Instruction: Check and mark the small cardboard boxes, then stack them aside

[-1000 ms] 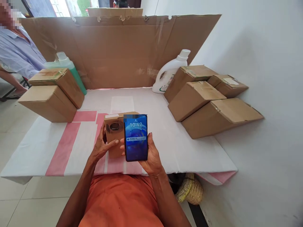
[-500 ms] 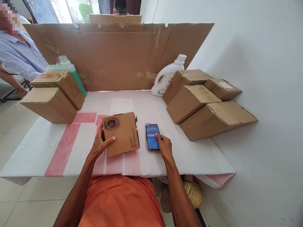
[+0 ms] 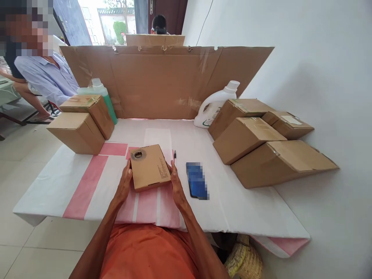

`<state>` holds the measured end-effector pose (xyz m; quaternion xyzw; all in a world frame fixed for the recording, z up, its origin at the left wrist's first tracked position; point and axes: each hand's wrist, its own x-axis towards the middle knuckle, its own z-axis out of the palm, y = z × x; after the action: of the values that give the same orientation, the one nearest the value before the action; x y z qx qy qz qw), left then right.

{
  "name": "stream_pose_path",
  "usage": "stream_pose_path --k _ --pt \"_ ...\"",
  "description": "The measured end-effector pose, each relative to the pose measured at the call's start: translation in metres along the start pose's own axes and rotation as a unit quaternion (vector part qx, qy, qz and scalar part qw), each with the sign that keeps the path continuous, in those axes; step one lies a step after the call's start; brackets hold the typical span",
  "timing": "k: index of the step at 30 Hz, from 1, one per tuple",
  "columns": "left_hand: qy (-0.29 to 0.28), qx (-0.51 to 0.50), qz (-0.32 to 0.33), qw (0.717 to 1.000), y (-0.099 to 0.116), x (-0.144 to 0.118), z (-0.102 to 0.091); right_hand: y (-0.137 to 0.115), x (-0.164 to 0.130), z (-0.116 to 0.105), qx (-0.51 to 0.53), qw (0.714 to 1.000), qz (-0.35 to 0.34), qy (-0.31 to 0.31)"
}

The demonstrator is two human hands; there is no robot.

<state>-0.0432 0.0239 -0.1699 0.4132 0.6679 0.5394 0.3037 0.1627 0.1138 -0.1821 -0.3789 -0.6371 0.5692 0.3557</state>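
A small cardboard box lies flat on the white and pink table cover in front of me. A roll of brown tape sits on its far left corner. My left hand presses the box's left side and my right hand presses its right side, so both hands hold it. A phone lies face up on the cover just right of my right hand, apart from it. A pen lies beyond the box's right edge.
Two stacked boxes and a green bottle stand at the left. Several boxes and a white jug crowd the right by the wall. A cardboard screen closes the back. A person sits at far left; a woven basket is under the table.
My right hand lowered the phone from in front of me, laid it on the table, then moved left onto the box's right side. The box now lies flat between both hands.
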Motion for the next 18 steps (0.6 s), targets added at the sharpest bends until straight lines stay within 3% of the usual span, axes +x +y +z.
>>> stream_pose_path --k 3,5,9,13,15,18 --pt "-0.011 0.012 -0.015 1.000 -0.004 -0.022 0.005 0.004 -0.014 0.002 0.001 0.999 0.031 -0.033" --pt "-0.013 0.029 -0.045 0.998 0.005 -0.036 0.004 -0.008 -0.024 -0.003 -0.023 0.996 0.058 -0.058" --pt "-0.042 0.034 -0.069 0.996 0.057 -0.050 -0.024 -0.067 -0.034 -0.023 -0.053 0.993 0.080 -0.069" --pt "-0.094 0.051 -0.049 0.993 0.106 -0.041 -0.054 -0.111 -0.022 -0.033 -0.084 0.996 -0.013 -0.042" --pt "-0.051 0.098 -0.054 0.992 0.107 -0.033 -0.055 -0.108 -0.015 -0.027 -0.115 0.992 -0.048 -0.019" --pt "0.026 0.141 -0.041 0.989 0.081 -0.027 -0.045 -0.081 -0.011 -0.016 -0.121 0.992 -0.033 -0.008"
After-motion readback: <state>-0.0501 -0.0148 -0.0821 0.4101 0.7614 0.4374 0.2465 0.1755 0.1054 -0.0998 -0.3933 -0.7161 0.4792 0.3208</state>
